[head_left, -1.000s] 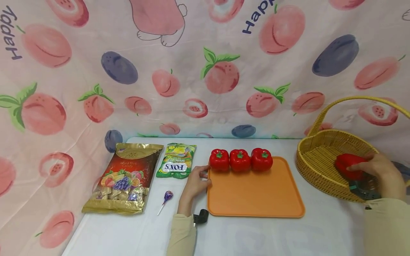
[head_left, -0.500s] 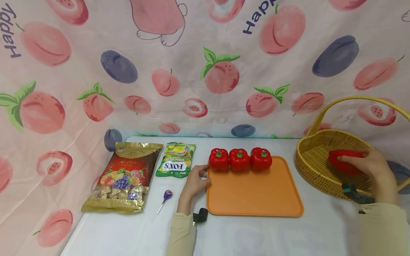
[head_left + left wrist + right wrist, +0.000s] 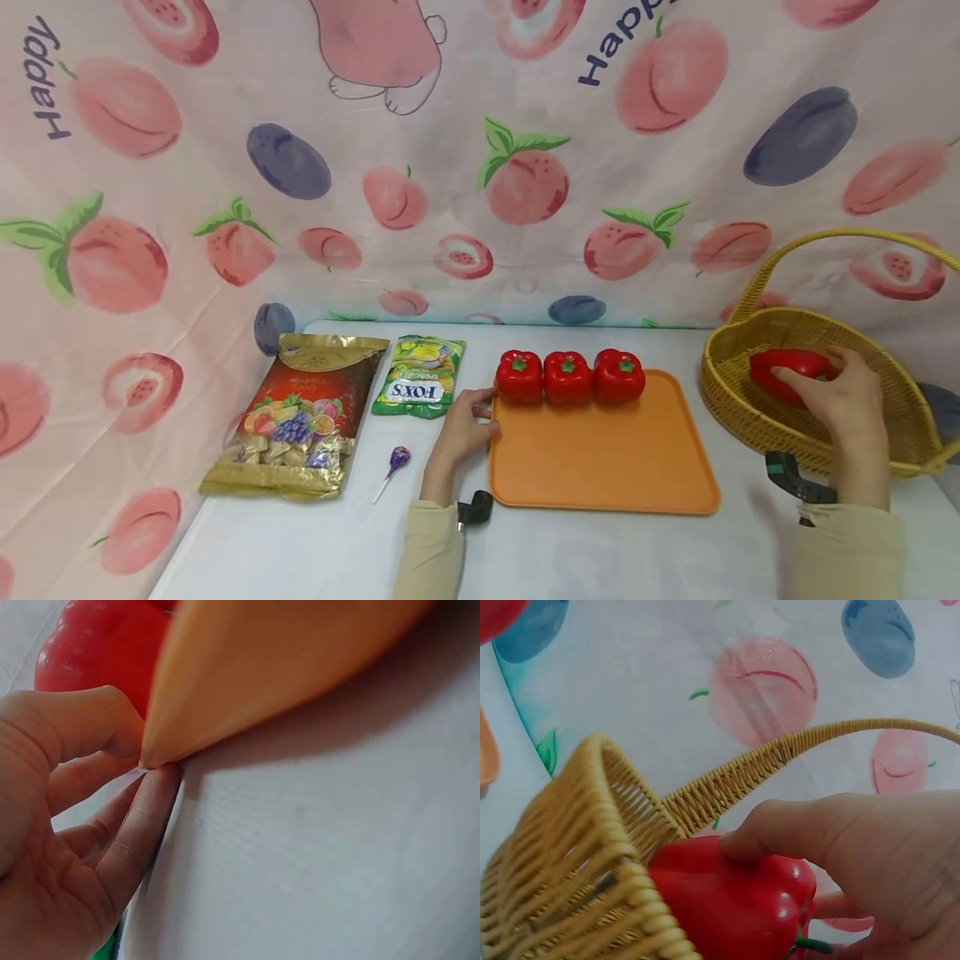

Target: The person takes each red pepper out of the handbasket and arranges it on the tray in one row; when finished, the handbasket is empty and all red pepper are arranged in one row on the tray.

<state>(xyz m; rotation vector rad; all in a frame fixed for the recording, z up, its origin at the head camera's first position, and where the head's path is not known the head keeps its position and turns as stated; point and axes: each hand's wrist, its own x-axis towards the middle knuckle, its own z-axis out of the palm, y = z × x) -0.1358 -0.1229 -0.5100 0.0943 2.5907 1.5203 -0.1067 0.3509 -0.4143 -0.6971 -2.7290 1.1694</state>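
On the right, my right hand (image 3: 847,400) grips a red bell pepper (image 3: 787,372) by its sides, low over the yellow wicker basket (image 3: 723,392). In the right wrist view the thumb lies on top of the pepper (image 3: 727,900), its green stem facing the palm, beside the basket's rim (image 3: 622,847). My left hand (image 3: 465,425) holds the left edge of an orange tray (image 3: 600,467); the left wrist view has its fingertips at the tray's rim (image 3: 161,742). Three red bell peppers (image 3: 567,377) stand in a row along the tray's far side.
Left of the tray lie a green candy packet (image 3: 420,377), a lollipop (image 3: 393,469) and a large candy bag (image 3: 296,421). The basket's tall handle (image 3: 772,267) arches above its opening. A fruit-print cloth (image 3: 525,275) hangs behind the white table (image 3: 570,554).
My right hand has moved left with the bell pepper, from the basket's right part toward its middle. The left hand stays at the tray's edge.
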